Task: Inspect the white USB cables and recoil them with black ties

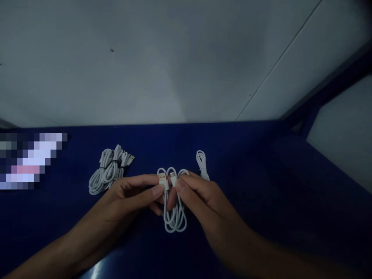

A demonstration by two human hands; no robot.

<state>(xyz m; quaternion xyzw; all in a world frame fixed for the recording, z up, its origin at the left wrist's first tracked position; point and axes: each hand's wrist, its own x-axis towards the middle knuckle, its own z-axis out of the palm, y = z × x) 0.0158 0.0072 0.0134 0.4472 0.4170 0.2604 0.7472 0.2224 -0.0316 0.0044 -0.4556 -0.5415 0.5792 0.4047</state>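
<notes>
A white USB cable (175, 223), looped into a loose coil, hangs between my two hands above the blue table. My left hand (132, 195) is closed, pinching its flat USB plug between thumb and fingers, metal end up. With thumb and forefinger, my right hand (203, 193) pinches the smaller plug at the other end, close beside the first. Upper loops of the coil stick up behind the plugs, and part of the coil is hidden by my fingers.
Bundled white cables (106, 170) with dark ties lie left of my hands. Another coiled white cable (201, 159) lies behind my right hand. The blue table (250, 162) meets a grey wall (174, 69) at the back. A pixelated patch covers the left edge.
</notes>
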